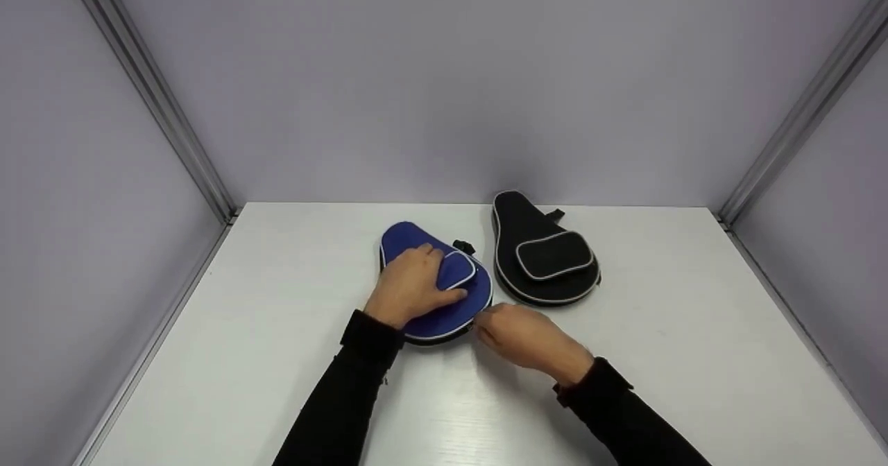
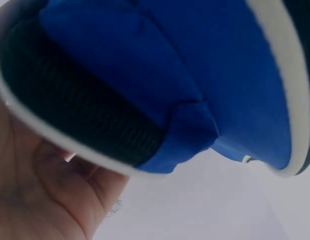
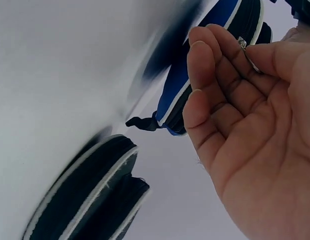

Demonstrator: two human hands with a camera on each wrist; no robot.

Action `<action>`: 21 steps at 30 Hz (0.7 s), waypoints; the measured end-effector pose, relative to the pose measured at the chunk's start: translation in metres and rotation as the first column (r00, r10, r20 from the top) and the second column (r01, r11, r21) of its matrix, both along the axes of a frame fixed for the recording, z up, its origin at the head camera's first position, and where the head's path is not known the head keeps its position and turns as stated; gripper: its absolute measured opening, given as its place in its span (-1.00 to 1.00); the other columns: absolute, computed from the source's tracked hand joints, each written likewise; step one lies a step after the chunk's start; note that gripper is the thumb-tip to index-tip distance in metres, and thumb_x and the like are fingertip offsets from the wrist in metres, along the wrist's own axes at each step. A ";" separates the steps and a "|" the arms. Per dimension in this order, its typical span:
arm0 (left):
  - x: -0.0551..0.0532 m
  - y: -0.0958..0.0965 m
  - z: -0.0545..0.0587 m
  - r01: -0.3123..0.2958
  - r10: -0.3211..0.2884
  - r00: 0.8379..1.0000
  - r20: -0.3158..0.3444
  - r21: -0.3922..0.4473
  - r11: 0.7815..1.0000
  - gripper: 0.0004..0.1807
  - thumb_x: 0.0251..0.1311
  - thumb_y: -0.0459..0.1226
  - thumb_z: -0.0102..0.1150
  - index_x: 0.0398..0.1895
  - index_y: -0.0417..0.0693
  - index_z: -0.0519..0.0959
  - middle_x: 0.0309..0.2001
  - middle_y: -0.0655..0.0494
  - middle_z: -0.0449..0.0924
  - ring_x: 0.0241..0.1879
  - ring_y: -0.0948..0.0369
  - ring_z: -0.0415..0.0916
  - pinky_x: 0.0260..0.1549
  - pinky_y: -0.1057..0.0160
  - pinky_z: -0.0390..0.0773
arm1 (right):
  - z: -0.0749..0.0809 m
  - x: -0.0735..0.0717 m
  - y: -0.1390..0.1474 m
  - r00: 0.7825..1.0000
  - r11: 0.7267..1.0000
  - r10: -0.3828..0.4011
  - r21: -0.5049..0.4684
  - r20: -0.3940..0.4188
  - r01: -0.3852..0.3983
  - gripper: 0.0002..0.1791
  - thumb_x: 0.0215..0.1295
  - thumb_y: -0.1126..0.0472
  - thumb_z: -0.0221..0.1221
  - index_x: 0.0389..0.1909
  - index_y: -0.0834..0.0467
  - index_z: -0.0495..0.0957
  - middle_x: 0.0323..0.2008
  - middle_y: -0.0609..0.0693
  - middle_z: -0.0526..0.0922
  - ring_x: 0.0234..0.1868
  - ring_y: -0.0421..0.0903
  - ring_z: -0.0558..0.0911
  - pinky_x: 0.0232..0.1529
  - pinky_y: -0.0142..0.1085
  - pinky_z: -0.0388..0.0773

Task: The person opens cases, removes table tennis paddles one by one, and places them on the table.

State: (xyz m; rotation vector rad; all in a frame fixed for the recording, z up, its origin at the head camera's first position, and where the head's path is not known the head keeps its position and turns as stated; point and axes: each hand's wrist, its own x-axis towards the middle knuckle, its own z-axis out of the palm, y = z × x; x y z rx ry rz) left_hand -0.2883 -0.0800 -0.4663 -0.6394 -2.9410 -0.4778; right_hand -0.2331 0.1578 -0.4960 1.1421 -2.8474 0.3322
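Note:
A blue table tennis paddle case (image 1: 433, 324) with white piping lies flat on the white table. Across its raised front pocket (image 1: 458, 272) my left hand (image 1: 411, 282) is placed, fingers over the far side and thumb on the near side, gripping it. The left wrist view shows the pocket's dark zipper side close to the palm. At the case's lower right edge, my right hand (image 1: 524, 334) pinches a small metal zipper pull (image 3: 242, 43) between thumb and forefinger, the other fingers curled. The pull is mostly hidden in the head view.
A black paddle case (image 1: 513, 244) with white piping and its own front pocket lies right of the blue one, slightly farther back. The white table (image 1: 277, 299) is bounded by grey panels (image 1: 444, 91) at the back and both sides.

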 end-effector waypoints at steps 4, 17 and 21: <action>0.003 0.001 0.002 -0.013 0.013 0.998 0.057 0.005 1.000 0.02 0.45 0.32 0.54 0.53 -0.40 0.64 0.45 -0.33 0.75 0.47 -0.24 0.74 0.60 -0.17 0.68 | -0.005 -0.006 0.005 1.000 1.000 -0.018 0.003 -0.010 0.018 -0.74 0.71 0.30 0.25 -0.31 0.13 0.71 -0.32 0.05 0.86 -0.25 0.08 0.89 -0.27 -0.04 0.82; 0.014 0.005 0.010 -0.043 0.029 0.977 0.209 0.062 0.997 -0.31 0.65 0.10 0.44 0.38 -0.37 0.70 0.37 -0.33 0.78 0.37 -0.21 0.80 0.40 -0.23 0.81 | -0.017 -0.025 0.027 0.989 0.992 -0.114 -0.068 -0.095 0.108 -0.83 0.63 0.34 0.34 -0.27 0.23 0.73 -0.29 0.18 0.86 -0.23 0.28 0.88 -0.24 0.20 0.82; 0.012 -0.001 0.006 -0.015 0.002 0.974 0.225 0.054 0.998 -0.28 0.70 0.09 0.37 0.51 -0.38 0.65 0.50 -0.34 0.72 0.53 -0.22 0.70 0.60 -0.23 0.67 | -0.023 -0.029 0.030 0.984 0.995 -0.075 -0.082 -0.161 0.063 -0.88 0.56 0.36 0.40 -0.26 0.22 0.76 -0.29 0.14 0.84 -0.25 0.20 0.87 -0.28 0.15 0.79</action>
